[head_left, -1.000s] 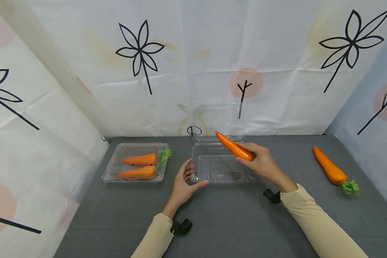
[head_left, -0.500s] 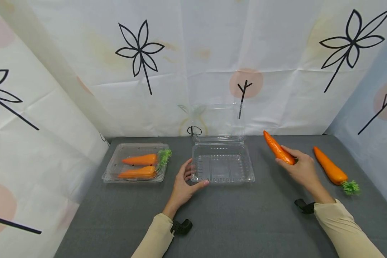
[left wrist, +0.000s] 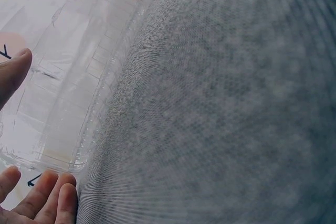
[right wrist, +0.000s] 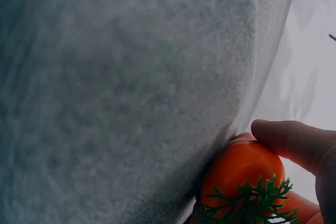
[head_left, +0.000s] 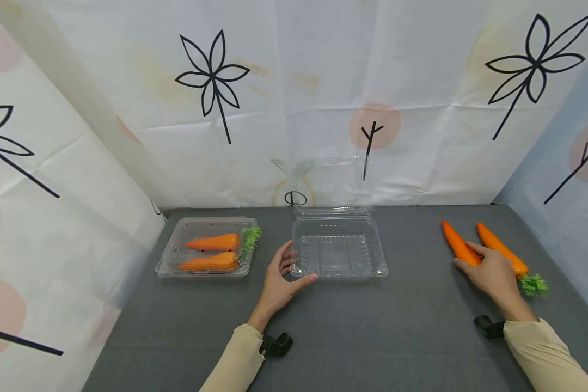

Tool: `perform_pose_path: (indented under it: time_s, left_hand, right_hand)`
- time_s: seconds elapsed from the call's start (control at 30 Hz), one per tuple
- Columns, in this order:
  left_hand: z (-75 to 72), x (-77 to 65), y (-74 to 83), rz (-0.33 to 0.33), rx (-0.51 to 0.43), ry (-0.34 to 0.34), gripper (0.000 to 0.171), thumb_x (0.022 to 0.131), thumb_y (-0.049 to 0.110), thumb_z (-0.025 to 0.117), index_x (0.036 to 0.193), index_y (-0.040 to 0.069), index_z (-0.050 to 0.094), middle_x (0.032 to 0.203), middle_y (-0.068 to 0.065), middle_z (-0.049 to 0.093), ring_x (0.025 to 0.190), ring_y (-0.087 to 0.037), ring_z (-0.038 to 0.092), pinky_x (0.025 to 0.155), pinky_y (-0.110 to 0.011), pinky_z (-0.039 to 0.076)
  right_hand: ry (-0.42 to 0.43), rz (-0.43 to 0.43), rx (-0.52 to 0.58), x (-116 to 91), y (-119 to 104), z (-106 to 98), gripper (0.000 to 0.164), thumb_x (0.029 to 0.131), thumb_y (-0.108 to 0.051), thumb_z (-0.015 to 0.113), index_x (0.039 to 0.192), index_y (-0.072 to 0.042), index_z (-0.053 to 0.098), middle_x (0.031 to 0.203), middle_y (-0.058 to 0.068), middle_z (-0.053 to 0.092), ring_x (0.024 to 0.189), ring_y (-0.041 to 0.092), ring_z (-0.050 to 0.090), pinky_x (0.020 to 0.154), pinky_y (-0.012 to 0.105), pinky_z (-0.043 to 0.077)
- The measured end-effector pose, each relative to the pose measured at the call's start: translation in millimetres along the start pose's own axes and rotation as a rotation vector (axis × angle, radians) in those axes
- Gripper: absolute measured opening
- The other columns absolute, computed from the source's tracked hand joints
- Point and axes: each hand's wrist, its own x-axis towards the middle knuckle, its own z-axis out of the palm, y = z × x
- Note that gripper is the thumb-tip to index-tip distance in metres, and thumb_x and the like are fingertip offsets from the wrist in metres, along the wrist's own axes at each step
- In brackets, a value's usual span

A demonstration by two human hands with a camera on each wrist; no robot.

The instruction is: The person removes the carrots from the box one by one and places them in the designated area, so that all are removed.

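My right hand (head_left: 492, 275) grips an orange carrot (head_left: 457, 243) by its thick end, low over the right side of the table. In the right wrist view the thumb presses on the carrot (right wrist: 241, 169), and its green leafy top shows. A second carrot (head_left: 500, 247) lies just to the right, partly behind the hand. My left hand (head_left: 279, 280) rests at the front left corner of a clear plastic clamshell box (head_left: 379, 256), fingers along its side, thumb by the front rim. The box's lid (head_left: 333, 182) stands raised, and nothing lies inside.
On the left of the grey table (head_left: 353, 337) a closed clear clamshell box (head_left: 171, 256) contains orange carrots (head_left: 213, 242), with green leaves sticking out at its right edge. A white patterned cloth (head_left: 294, 81) hangs behind the table.
My right hand has carried the carrot from over the middle box to the right and down, beside the other carrot. The left hand has stayed at the box.
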Motion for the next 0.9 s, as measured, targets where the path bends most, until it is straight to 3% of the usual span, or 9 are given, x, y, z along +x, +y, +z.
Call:
perform_pose_path:
  time_s: [0.27,0.4,0.5,0.63,0.73,0.9]
  left_hand:
    - [0.7,-1.6,1.9,-0.009,0.007,0.005,0.094,0.081,0.022,0.088,0.158,0.02,0.034,0.145,-0.016,0.05,0.127,-0.031,0.053,0.108,-0.05,0.043]
    - [1.1,-4.6,20.8,-0.018,-0.008,0.006,0.095,0.081,0.012,0.086,0.159,0.009,0.032,0.145,-0.025,0.047,0.128,-0.041,0.051,0.108,-0.055,0.042]
    - [1.5,-4.0,23.5,-0.025,-0.015,0.007,0.096,0.081,0.005,0.085,0.158,0.002,0.029,0.144,-0.03,0.045,0.128,-0.048,0.049,0.108,-0.06,0.04]
    - [1.6,-1.3,6.6,-0.015,-0.005,0.014,0.097,0.08,0.011,0.087,0.159,0.011,0.031,0.145,-0.024,0.047,0.128,-0.04,0.051,0.108,-0.057,0.041]
    - [0.8,-1.6,4.0,-0.006,0.008,0.018,0.097,0.08,0.017,0.088,0.159,0.016,0.032,0.145,-0.018,0.049,0.127,-0.034,0.053,0.107,-0.052,0.044]
    - [0.4,-1.4,2.9,-0.006,0.027,0.022,0.096,0.081,0.025,0.088,0.159,0.019,0.033,0.145,-0.014,0.05,0.127,-0.031,0.053,0.107,-0.05,0.045]
  right_hand:
    - [-0.005,0.002,-0.032,0.3,2.9,-1.0,0.058,0.092,-0.022,0.074,0.134,0.014,0.055,0.122,0.044,0.053,0.09,0.053,0.056,0.062,0.044,0.039]
    - [-0.011,0.011,-0.036,-0.1,1.9,-3.0,0.06,0.093,-0.025,0.074,0.134,0.014,0.054,0.123,0.044,0.053,0.093,0.054,0.056,0.067,0.053,0.043]
    - [0.004,0.009,-0.041,-0.2,0.5,-3.9,0.061,0.092,-0.025,0.075,0.133,0.015,0.055,0.123,0.043,0.054,0.097,0.056,0.055,0.071,0.057,0.044]
    - [0.039,0.003,-0.051,-0.5,-3.3,-6.2,0.059,0.092,-0.025,0.075,0.133,0.014,0.056,0.122,0.041,0.057,0.097,0.055,0.056,0.065,0.05,0.044]
    - [0.06,0.007,-0.059,-0.3,-7.3,-8.5,0.058,0.092,-0.025,0.074,0.133,0.012,0.057,0.122,0.04,0.058,0.094,0.055,0.057,0.06,0.046,0.042]
    - [0.083,0.018,-0.064,-0.5,-14.9,-10.9,0.058,0.092,-0.025,0.073,0.134,0.012,0.057,0.119,0.04,0.06,0.094,0.056,0.056,0.07,0.055,0.042]
